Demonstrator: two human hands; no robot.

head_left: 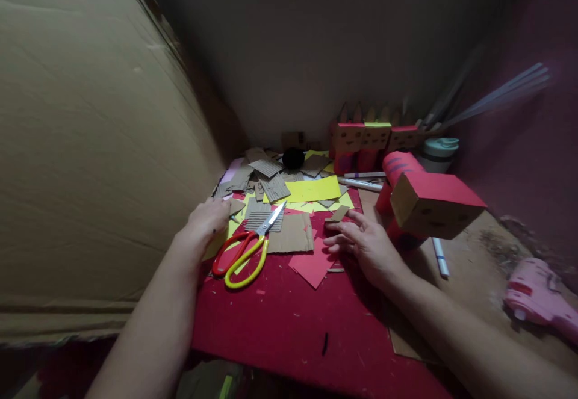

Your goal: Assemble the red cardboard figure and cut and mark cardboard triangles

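Sorting through paper and cardboard scraps seems to be the work in hand, and both hands are down among the pieces on the red sheet point(289, 327) that covers the counter. The left hand point(205, 221) rests at the left edge of the litter with its fingers curled loosely onto a small cardboard scrap point(235, 206) and yellow paper beneath; whether it truly pinches anything I cannot tell. The right hand point(361, 242) lies flat, fingers spread and empty, their tips touching a small brown cardboard piece point(338, 213) just beyond a loose red paper offcut point(311, 263). Between the hands lie the scissors point(246, 248) with red and yellow handles, blades closed and pointing away, resting partly on a larger flat cardboard piece point(291, 233). To do this well, I would press lightly with the fingertips and slide the chosen piece clear of its neighbours before lifting, since the scraps overlap and thin ones will drag others along. Keeping the wrist low should avoid knocking the red box figure point(428, 206) standing just beside the right hand.
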